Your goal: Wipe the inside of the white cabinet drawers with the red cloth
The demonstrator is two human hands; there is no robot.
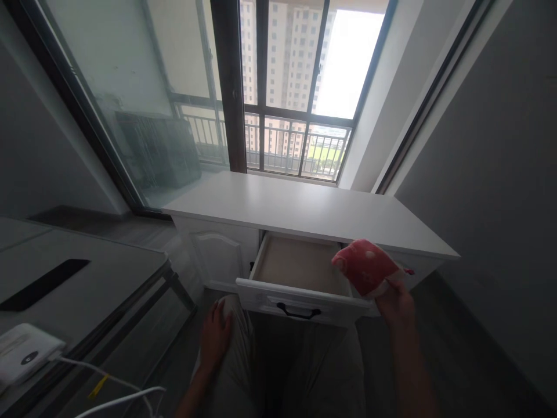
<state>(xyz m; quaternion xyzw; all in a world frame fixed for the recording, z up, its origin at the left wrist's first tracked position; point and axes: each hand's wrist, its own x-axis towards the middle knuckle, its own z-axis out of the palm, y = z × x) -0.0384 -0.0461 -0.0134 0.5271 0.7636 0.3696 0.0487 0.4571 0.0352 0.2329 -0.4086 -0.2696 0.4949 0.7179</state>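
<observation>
A red and pink cloth item with pale spots is pinched in my right hand, raised at the right end of an open drawer. The drawer is pulled out from a white cabinet, and its beige inside shows nothing in it. A black handle is on the drawer front. My left hand lies on my left knee, fingers spread a little, holding nothing, to the left of the drawer front.
At the left stands a grey table with a black flat object and a white device with white cables. Behind the cabinet are dark-framed glass doors. A grey wall rises at the right.
</observation>
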